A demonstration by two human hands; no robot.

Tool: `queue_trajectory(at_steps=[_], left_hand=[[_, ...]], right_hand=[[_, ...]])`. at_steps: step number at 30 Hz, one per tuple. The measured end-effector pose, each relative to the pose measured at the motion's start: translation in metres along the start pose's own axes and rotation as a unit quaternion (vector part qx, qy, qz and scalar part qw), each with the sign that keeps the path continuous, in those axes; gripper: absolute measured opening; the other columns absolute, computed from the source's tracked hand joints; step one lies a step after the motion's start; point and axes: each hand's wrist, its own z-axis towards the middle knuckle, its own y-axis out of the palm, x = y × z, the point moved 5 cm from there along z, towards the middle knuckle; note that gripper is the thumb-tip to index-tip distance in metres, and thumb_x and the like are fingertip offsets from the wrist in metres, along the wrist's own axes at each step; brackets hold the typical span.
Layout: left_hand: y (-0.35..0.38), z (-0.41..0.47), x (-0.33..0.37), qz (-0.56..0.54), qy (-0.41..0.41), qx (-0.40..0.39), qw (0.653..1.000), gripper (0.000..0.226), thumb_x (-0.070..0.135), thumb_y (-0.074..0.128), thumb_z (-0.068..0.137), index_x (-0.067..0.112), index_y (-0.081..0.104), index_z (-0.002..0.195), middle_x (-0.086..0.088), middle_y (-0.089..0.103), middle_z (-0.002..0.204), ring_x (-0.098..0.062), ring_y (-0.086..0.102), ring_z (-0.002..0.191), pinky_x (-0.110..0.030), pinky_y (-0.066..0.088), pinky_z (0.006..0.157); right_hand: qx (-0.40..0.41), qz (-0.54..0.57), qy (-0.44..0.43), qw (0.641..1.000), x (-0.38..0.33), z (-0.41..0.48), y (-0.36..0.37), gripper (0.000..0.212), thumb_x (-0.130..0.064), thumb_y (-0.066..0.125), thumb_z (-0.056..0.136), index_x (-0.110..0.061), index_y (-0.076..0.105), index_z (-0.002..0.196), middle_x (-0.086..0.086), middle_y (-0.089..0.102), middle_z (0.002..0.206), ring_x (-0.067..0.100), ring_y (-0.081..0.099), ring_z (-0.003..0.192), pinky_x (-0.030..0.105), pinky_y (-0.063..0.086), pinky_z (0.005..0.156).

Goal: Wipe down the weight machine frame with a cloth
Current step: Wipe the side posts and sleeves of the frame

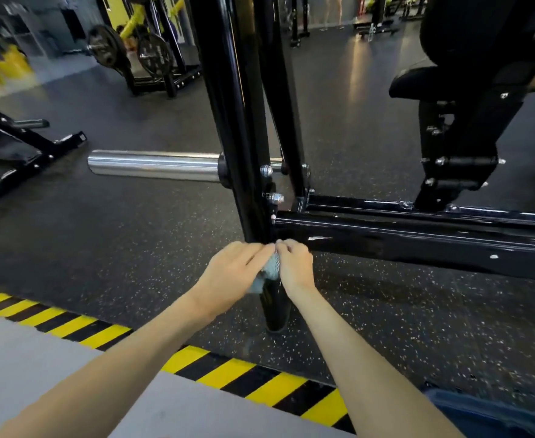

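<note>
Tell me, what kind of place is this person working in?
A gym, most likely: weight plates racked on a machine behind, a chrome plate-loading sleeve on the black machine frame, and speckled rubber flooring.

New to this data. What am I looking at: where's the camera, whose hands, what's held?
There is only one view, from a camera worn on a person's head, looking down along their bare arms. There is no robot. The left hand and right hand together hold a pale blue cloth against the black upright post of a gym weight machine, low down beside its base bar. A chrome peg sticks out to the left of the post. Underneath is a speckled floor, edged with yellow-black tape.
</note>
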Motion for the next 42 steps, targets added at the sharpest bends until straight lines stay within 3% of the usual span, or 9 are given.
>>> queue_trajectory(at_steps=[5, 11, 16, 22, 28, 32, 34, 37, 42], left_hand=[[-0.055, 0.038, -0.036, -0.014, -0.241, 0.256, 0.936, 0.031, 0.005, 0.034, 0.099, 0.002, 0.057, 0.119, -0.016, 0.049, 0.108, -0.022, 0.043, 0.095, -0.031, 0.044, 0.076], [0.020, 0.022, -0.038, -0.018, -0.355, 0.090, 0.930, 0.025, 0.037, 0.058, 0.093, 0.024, 0.058, 0.114, 0.013, 0.038, 0.099, -0.004, 0.039, 0.090, -0.036, 0.045, 0.088], [0.078, -0.021, -0.009, 0.063, -0.146, 0.118, 0.980, 0.050, 0.001, 0.068, 0.079, 0.024, 0.055, 0.121, -0.004, 0.037, 0.104, -0.023, 0.037, 0.092, -0.032, 0.037, 0.081], [0.151, -0.088, 0.050, 0.080, -0.088, -0.127, 0.985, 0.038, 0.016, 0.050, 0.074, 0.023, 0.074, 0.103, -0.002, 0.040, 0.098, -0.023, 0.039, 0.083, -0.035, 0.030, 0.073], [0.078, -0.058, 0.030, 0.042, -0.111, 0.122, 0.985, 0.020, 0.009, 0.043, 0.101, 0.017, 0.060, 0.106, 0.004, 0.055, 0.106, -0.020, 0.048, 0.088, -0.032, 0.036, 0.076], [0.119, -0.036, 0.034, 0.128, 0.080, -0.104, 0.983, 0.029, 0.006, 0.040, 0.089, 0.010, 0.069, 0.093, -0.006, 0.066, 0.100, -0.023, 0.060, 0.093, -0.031, 0.037, 0.077], [0.153, -0.050, 0.046, 0.194, 0.097, -0.245, 0.945, 0.041, 0.011, 0.035, 0.089, 0.006, 0.067, 0.112, -0.011, 0.065, 0.115, -0.026, 0.057, 0.112, -0.035, 0.038, 0.092], [0.194, -0.079, 0.077, 0.249, 0.146, -0.394, 0.872, 0.052, 0.015, 0.035, 0.097, -0.010, 0.029, 0.142, -0.025, 0.036, 0.147, -0.037, 0.031, 0.137, -0.042, 0.026, 0.111], [0.181, -0.055, 0.063, 0.346, 0.163, -0.356, 0.853, 0.052, 0.015, 0.036, 0.097, -0.013, 0.030, 0.140, -0.030, 0.036, 0.143, -0.041, 0.031, 0.135, -0.044, 0.027, 0.110]], right_hand=[[-0.043, 0.011, 0.084, 0.995, 0.029, -0.005, 0.014, 0.031, -0.024, 0.047, 0.097, -0.021, 0.060, 0.069, 0.007, 0.061, 0.071, 0.021, 0.058, 0.067, 0.039, 0.052, 0.074], [-0.166, -0.148, 0.170, 0.960, 0.054, -0.002, 0.018, 0.021, -0.013, 0.047, 0.092, -0.008, 0.065, 0.082, 0.013, 0.065, 0.080, 0.022, 0.060, 0.065, 0.031, 0.048, 0.063], [-0.204, -0.208, 0.199, 0.936, 0.075, 0.009, 0.018, 0.026, -0.012, 0.046, 0.094, -0.001, 0.063, 0.110, 0.020, 0.070, 0.099, 0.022, 0.063, 0.071, 0.027, 0.051, 0.062], [-0.188, -0.236, 0.247, 0.921, 0.109, 0.009, -0.002, 0.028, -0.016, 0.044, 0.098, -0.001, 0.063, 0.112, 0.017, 0.072, 0.096, 0.020, 0.064, 0.072, 0.033, 0.055, 0.076], [-0.174, -0.197, 0.269, 0.927, 0.110, 0.026, -0.009, 0.027, -0.012, 0.045, 0.097, 0.002, 0.061, 0.114, 0.014, 0.068, 0.079, 0.017, 0.060, 0.060, 0.028, 0.051, 0.063], [-0.174, -0.096, 0.299, 0.933, 0.114, 0.030, 0.009, 0.029, -0.014, 0.043, 0.098, 0.000, 0.058, 0.118, 0.012, 0.065, 0.077, 0.018, 0.061, 0.061, 0.029, 0.050, 0.059], [-0.149, -0.078, 0.286, 0.943, 0.120, 0.038, 0.014, 0.030, -0.016, 0.042, 0.098, -0.001, 0.057, 0.119, 0.014, 0.068, 0.088, 0.020, 0.064, 0.063, 0.030, 0.053, 0.058], [-0.092, -0.124, 0.270, 0.951, 0.139, 0.050, 0.001, 0.029, -0.014, 0.048, 0.093, 0.000, 0.058, 0.116, 0.017, 0.069, 0.096, 0.026, 0.070, 0.078, 0.036, 0.058, 0.071], [-0.098, -0.066, 0.336, 0.934, 0.164, 0.049, -0.013, 0.037, -0.011, 0.044, 0.097, 0.001, 0.044, 0.132, 0.023, 0.068, 0.102, 0.029, 0.068, 0.085, 0.036, 0.053, 0.072]])
